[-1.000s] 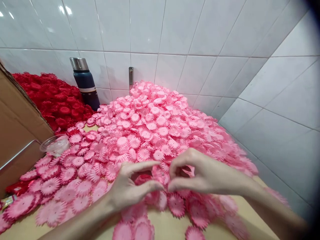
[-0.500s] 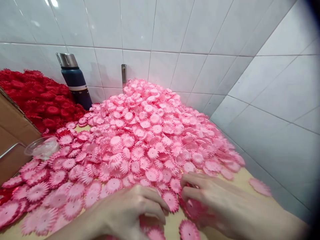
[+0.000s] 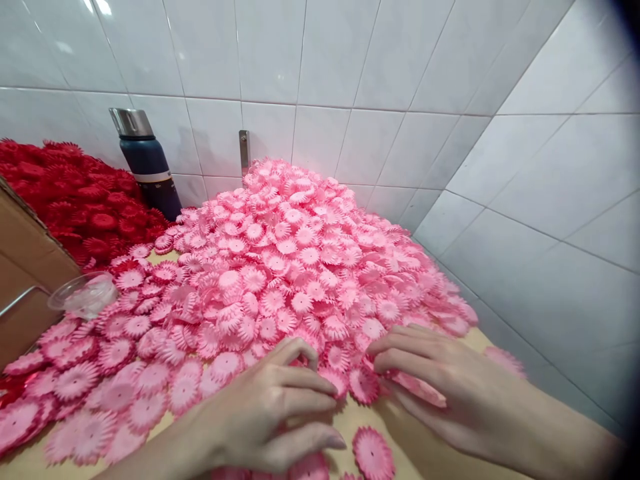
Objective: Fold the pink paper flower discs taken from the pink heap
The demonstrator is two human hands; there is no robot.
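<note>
A large heap of pink paper flowers covers the table up to the tiled wall. My left hand lies low at the heap's near edge, fingers curled over a few pink flowers; whether it grips any is hidden. My right hand sits just right of it, fingers pinching a small stack of pink flowers at the pile's edge. A single pink flower lies loose on the table between the two hands.
A heap of red paper flowers fills the back left. A dark blue flask with a steel cap stands against the wall between the heaps. A clear plastic cup and a cardboard box sit at the left. Tiled walls close in behind and to the right.
Both hands have dropped from a raised pinch over the heap down to its near edge. The right hand has taken hold of a few pink flowers. The view shifted slightly.
</note>
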